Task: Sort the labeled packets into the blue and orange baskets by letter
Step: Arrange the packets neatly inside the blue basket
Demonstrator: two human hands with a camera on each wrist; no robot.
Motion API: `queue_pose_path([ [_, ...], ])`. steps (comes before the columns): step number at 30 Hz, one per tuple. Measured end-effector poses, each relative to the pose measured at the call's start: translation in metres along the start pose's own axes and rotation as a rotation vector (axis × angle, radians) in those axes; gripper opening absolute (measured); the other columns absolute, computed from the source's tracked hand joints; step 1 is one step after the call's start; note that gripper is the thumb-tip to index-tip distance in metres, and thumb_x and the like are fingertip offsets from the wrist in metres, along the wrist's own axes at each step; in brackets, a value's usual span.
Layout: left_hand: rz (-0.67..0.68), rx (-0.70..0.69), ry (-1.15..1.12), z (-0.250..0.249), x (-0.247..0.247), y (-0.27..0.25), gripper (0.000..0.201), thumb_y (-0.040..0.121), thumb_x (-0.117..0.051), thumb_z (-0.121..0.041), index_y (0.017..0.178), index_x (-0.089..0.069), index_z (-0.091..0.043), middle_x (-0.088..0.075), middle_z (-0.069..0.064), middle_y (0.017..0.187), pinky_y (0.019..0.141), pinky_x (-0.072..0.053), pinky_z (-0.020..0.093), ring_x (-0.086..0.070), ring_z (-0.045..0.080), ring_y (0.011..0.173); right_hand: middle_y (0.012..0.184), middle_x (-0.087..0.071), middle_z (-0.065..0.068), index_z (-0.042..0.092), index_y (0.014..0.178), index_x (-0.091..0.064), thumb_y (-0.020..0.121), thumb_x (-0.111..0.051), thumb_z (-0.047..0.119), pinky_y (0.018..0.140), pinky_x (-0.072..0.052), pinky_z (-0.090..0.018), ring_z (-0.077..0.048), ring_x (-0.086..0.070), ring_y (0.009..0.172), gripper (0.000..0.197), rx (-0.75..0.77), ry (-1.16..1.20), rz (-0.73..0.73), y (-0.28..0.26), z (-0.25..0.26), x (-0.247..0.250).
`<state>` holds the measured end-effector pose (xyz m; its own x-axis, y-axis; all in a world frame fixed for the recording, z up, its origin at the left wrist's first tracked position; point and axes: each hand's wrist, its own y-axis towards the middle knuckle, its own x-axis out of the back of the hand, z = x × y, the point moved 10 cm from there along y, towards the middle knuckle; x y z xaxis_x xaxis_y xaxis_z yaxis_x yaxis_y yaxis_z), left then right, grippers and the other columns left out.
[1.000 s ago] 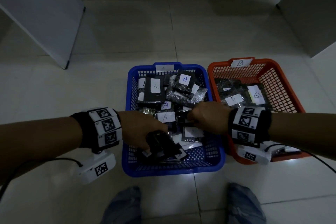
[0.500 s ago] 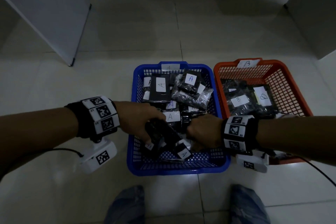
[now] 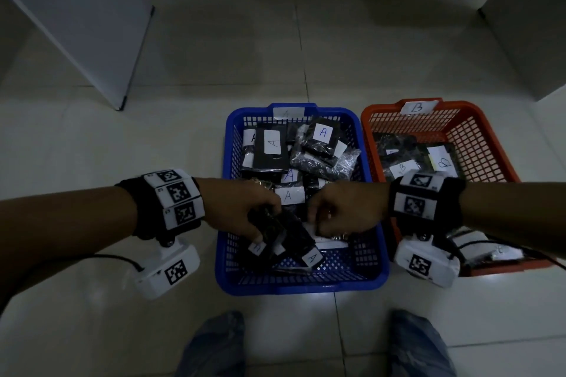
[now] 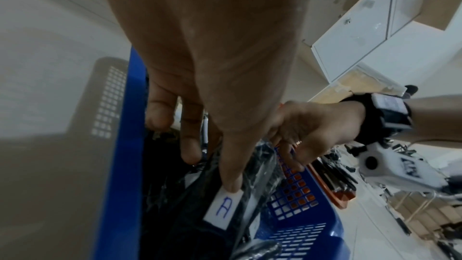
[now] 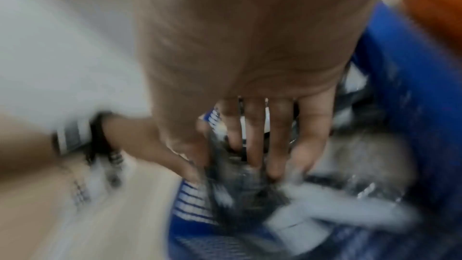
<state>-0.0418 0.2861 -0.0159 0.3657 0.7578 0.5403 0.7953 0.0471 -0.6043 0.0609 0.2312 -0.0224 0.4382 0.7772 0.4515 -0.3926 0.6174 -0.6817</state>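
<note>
Nearest the camera, two knees in blue denim [image 3: 214, 343] are cut off by the bottom edge of the head view. Just beyond them the blue slotted plastic basket [image 3: 301, 283] stands on the pale tiled floor [image 3: 92, 330], and both hands are down inside its near half.

The left hand [image 3: 242, 211] curls round a bundle of black plastic-wrapped packets with white paper labels [image 3: 284, 236]; in the left wrist view its thumb tip presses the edge of one label marked A [image 4: 223, 209], while the other fingers [image 4: 191, 141] hook over the dark wrapping. How many packets the bundle has is hard to make out.

The right hand [image 3: 343, 211] sits just beside the left, knuckles up, its fingertips hidden among the packets. The right wrist view is badly smeared; it shows the fingers [image 5: 255, 135] stretched downward onto dark crinkled wrapping, but I cannot tell whether they pinch anything.

Farther back in the blue basket lie more black packets labelled A [image 3: 323, 133]. To the right, touching or almost touching it, is the orange slotted plastic basket [image 3: 477, 138], tagged B on its far rim, holding packets labelled B [image 3: 402, 167]; the right forearm and wrist camera hide its near part.
</note>
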Motion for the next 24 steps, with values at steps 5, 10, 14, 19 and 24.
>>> queue_pose_path([
  [5, -0.001, -0.008, -0.036, -0.009, 0.000, 0.002, 0.022, 0.090, -0.070, -0.034, 0.110, -0.058, -0.034, -0.061, -0.016, 0.099, 0.079, -0.055, 0.025, -0.060, 0.002, 0.088, 0.098, -0.075, -0.006, 0.012, 0.118, -0.063, 0.092, -0.068, 0.011, 0.071, -0.059, -0.041, -0.013, -0.069, 0.075, 0.027, 0.082, 0.369, -0.075, -0.001, 0.014, 0.010],
  [10, -0.035, 0.061, 0.097, -0.008, 0.019, -0.001, 0.010, 0.091, -0.070, -0.031, 0.094, -0.060, -0.030, -0.061, -0.014, 0.088, 0.063, -0.047, 0.016, -0.058, 0.000, 0.075, 0.082, -0.074, 0.002, 0.015, 0.117, -0.062, 0.097, -0.060, 0.012, 0.058, -0.051, -0.021, -0.007, -0.068, 0.067, 0.021, -0.022, 0.195, -0.149, -0.017, -0.008, 0.040],
  [14, 0.025, 0.103, 0.140, -0.006, 0.015, -0.003, 0.013, 0.090, -0.070, -0.033, 0.096, -0.062, -0.025, -0.060, -0.013, 0.088, 0.060, -0.046, 0.015, -0.055, 0.000, 0.073, 0.064, -0.071, 0.003, 0.011, 0.110, -0.059, 0.096, -0.060, 0.009, 0.044, -0.046, -0.017, -0.004, -0.063, 0.047, 0.014, -0.177, 0.162, -0.199, -0.037, -0.032, 0.058],
  [19, 0.038, 0.087, 0.149, -0.010, 0.003, -0.001, 0.021, 0.090, -0.070, -0.033, 0.105, -0.065, -0.020, -0.064, -0.008, 0.098, 0.076, -0.057, 0.029, -0.062, 0.009, 0.087, 0.069, -0.071, 0.000, 0.011, 0.091, -0.068, 0.091, -0.066, 0.016, 0.049, -0.052, -0.020, -0.006, -0.066, 0.052, 0.005, -0.269, -0.196, -0.211, -0.033, -0.043, 0.047],
  [24, 0.049, 0.085, 0.155, -0.012, 0.002, -0.002, 0.016, 0.089, -0.070, -0.036, 0.097, -0.058, -0.030, -0.060, -0.011, 0.096, 0.075, -0.057, 0.029, -0.059, 0.007, 0.086, 0.093, -0.065, 0.007, 0.021, 0.104, -0.067, 0.089, -0.070, 0.035, 0.066, -0.051, -0.021, -0.007, -0.063, 0.080, 0.020, -0.019, -0.392, -0.264, -0.022, -0.004, 0.040],
])
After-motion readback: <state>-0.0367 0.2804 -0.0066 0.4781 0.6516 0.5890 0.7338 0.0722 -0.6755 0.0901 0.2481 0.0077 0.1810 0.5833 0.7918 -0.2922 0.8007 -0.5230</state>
